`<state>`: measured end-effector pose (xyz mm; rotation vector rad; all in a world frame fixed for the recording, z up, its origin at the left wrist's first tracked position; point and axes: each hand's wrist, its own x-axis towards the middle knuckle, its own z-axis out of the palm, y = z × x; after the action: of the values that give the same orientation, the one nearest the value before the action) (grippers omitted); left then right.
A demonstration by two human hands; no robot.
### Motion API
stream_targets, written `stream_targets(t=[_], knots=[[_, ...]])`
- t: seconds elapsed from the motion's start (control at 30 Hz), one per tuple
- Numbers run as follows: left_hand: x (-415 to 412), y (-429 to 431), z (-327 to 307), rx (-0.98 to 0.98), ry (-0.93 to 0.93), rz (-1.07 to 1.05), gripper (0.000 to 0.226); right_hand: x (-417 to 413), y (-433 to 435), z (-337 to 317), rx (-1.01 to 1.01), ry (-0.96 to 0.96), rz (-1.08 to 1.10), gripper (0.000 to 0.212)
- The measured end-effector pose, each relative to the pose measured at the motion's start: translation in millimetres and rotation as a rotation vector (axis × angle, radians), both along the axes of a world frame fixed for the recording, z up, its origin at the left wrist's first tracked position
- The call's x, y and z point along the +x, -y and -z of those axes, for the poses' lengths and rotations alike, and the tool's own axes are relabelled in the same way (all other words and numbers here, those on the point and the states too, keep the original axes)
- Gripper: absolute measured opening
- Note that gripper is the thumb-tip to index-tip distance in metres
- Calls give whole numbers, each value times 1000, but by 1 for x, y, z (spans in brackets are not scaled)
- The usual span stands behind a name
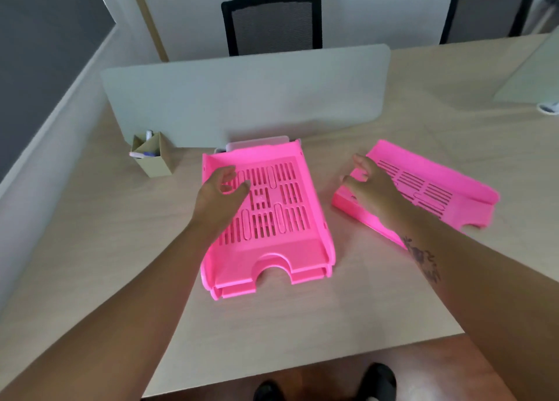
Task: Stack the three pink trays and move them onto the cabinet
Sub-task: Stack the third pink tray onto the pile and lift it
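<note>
Fingers (pixel 234 186) of the left hand (pixel 219 195) spread loosely over the stacked pink trays (pixel 272 249) mid-desk (pixel 302 325); right hand (pixel 373 190) curls apart above the third tray (pixel 438 189), right. No legible writing.

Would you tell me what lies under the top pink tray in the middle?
A second pink tray peeks out beneath the top tray; only its front edge shows, the rest is covered.

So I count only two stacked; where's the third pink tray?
In the head view the third pink tray lies alone on the desk, right of the stack, under the right hand.
</note>
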<state>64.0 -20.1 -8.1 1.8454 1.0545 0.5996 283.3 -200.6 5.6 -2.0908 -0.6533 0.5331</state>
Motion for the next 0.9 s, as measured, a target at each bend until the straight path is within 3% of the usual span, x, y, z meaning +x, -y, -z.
stream_targets(t=[0.17,0.47,0.7,0.8,0.9], knots=[[76,41,-5,82,-27,126,55,71,39,-6,-43,48,29,63],[225,139,2,116,-96,148,56,223,117,0,-126,70,-18,62],[276,203,30,52,-198,162,58,303,158,27,-249,133,-103,64],[276,216,60,23,-257,68,59,316,162,51,-337,152,-127,63],[274,233,82,-71,-295,-119,80,319,163,75,-390,159,-157,62]])
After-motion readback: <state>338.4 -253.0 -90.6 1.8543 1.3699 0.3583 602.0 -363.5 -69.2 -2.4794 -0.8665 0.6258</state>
